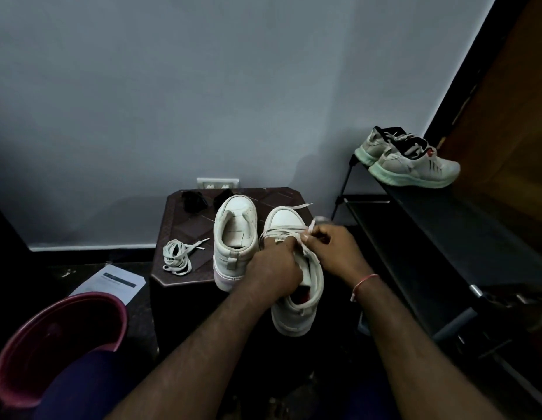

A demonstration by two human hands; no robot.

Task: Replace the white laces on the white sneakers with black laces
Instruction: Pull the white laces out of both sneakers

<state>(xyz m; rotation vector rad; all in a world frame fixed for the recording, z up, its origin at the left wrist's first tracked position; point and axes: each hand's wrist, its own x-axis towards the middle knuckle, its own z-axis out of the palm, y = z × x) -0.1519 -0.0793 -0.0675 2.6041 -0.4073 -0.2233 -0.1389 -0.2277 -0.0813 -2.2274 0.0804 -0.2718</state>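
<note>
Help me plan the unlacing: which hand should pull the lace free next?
Right: the right hand pinches the flat white lace, while the left hand holds the white low-top sneaker.

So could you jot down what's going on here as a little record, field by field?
surface: small dark brown table
unlaced shoe: left white leather sneaker, no lace
removed lace: loose white flat lace, on the table beside it
new laces: black lace bundles, at the table's back
laced shoe: right white leather sneaker
left hand: grips that sneaker
right hand: pinches its threaded white lace
</note>
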